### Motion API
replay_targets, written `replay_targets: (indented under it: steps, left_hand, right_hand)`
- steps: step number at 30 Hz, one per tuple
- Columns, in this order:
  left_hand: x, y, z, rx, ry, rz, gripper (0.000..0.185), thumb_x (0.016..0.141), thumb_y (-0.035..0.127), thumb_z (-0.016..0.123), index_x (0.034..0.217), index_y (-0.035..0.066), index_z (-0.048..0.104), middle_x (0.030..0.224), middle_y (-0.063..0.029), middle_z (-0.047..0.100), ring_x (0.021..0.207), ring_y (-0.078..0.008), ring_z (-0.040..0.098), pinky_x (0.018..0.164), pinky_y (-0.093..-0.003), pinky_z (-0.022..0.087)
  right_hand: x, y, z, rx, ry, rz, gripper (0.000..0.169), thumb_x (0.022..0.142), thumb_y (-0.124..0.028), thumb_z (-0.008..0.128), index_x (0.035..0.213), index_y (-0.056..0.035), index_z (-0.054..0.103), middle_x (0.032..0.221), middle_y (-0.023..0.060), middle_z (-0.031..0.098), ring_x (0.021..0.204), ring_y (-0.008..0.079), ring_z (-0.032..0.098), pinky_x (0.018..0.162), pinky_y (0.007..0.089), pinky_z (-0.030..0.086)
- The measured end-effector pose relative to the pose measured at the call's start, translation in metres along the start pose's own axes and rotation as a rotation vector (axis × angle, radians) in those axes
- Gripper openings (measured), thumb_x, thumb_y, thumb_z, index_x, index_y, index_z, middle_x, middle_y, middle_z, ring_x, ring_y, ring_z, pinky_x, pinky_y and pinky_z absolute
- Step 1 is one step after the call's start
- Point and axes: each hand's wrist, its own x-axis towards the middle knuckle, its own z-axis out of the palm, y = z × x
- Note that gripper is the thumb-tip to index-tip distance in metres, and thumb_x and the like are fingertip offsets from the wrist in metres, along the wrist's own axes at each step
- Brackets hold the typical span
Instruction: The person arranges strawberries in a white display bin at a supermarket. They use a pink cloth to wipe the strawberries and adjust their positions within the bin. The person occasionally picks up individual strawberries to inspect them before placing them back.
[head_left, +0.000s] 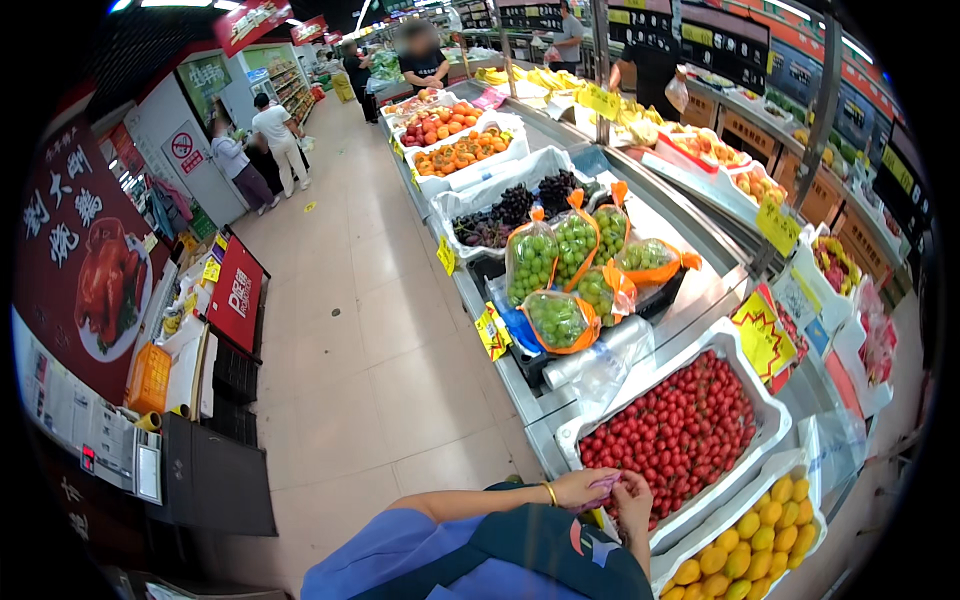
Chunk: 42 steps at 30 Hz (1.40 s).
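My left hand (583, 487), with a gold bangle at its wrist, holds a crumpled purple cloth (600, 486). Fingers of my right hand (634, 496) pinch the cloth's other side, close against the left. Both hands are over the near corner of a white foam crate (777, 420) filled with small red tomatoes (675, 427). Just right of them lies a second foam crate (816, 517) of yellow fruit (757, 544). Beyond the tomatoes are a roll of clear plastic bags (600, 360) and bagged green grapes (559, 319) with orange trim.
Dark grapes (514, 206), persimmons (461, 152) and other fruit line the metal stand (536, 420) farther off. Yellow price signs (491, 330) hang along its edge. Left of the tiled aisle (360, 375) stand a red promotion board (236, 296) and an orange basket (150, 377). Several people are in the distance.
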Motion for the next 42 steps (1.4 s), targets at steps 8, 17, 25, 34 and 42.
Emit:
replay_targets:
  steps: [8, 17, 25, 34, 42]
  left_hand:
    - [0.015, -0.028, -0.006, 0.121, 0.058, 0.097, 0.042, 0.095, 0.014, 0.041, 0.135, 0.004, 0.032, 0.089, -0.0029, 0.053, 0.069, -0.0072, 0.046, 0.057, -0.0215, 0.04]
    - [0.014, -0.035, -0.01, 0.008, -0.092, 0.029, 0.044, 0.093, 0.012, 0.042, 0.136, 0.008, 0.034, 0.082, -0.0021, 0.051, 0.067, -0.01, 0.049, 0.057, -0.023, 0.041]
    - [-0.001, 0.001, -0.016, 0.213, 0.177, 0.057, 0.048, 0.09, 0.015, 0.048, 0.134, 0.002, 0.036, 0.125, -0.0104, 0.052, 0.113, -0.0165, 0.05, 0.094, -0.027, 0.04]
    - [0.001, -0.014, -0.03, 0.277, 0.256, 0.093, 0.048, 0.09, 0.021, 0.05, 0.134, 0.004, 0.038, 0.127, -0.0124, 0.052, 0.114, -0.0199, 0.051, 0.096, -0.0282, 0.038]
    - [-0.001, -0.017, -0.036, 0.29, 0.263, 0.131, 0.046, 0.09, 0.019, 0.05, 0.132, 0.002, 0.04, 0.125, -0.0114, 0.052, 0.115, -0.0175, 0.049, 0.097, -0.0278, 0.036]
  right_hand:
    - [-0.004, -0.007, -0.003, 0.15, -0.097, 0.139, 0.03, 0.091, -0.009, 0.048, 0.118, 0.0028, 0.053, 0.098, 0.0095, 0.063, 0.082, 0.015, 0.061, 0.068, 0.0274, 0.053]
    - [0.01, 0.007, -0.028, -0.657, 0.221, -0.104, 0.024, 0.076, -0.006, 0.065, 0.098, 0.0014, 0.059, 0.086, 0.0115, 0.063, 0.074, 0.0185, 0.061, 0.065, 0.0299, 0.05]
    - [0.01, 0.0, -0.028, -1.261, 0.207, -0.706, 0.027, 0.068, -0.009, 0.061, 0.095, -0.0037, 0.061, 0.1, 0.015, 0.057, 0.096, 0.0347, 0.053, 0.081, 0.0437, 0.044]
    - [0.021, 0.024, -0.011, -1.496, -0.409, -0.746, 0.02, 0.077, -0.018, 0.053, 0.092, -0.0112, 0.064, 0.1, 0.0047, 0.056, 0.098, 0.0238, 0.05, 0.078, 0.0368, 0.043]
    - [0.016, 0.025, -0.022, -1.662, -0.433, -0.771, 0.015, 0.077, -0.02, 0.051, 0.081, -0.0115, 0.063, 0.088, 0.0026, 0.055, 0.093, 0.0197, 0.048, 0.074, 0.0333, 0.039]
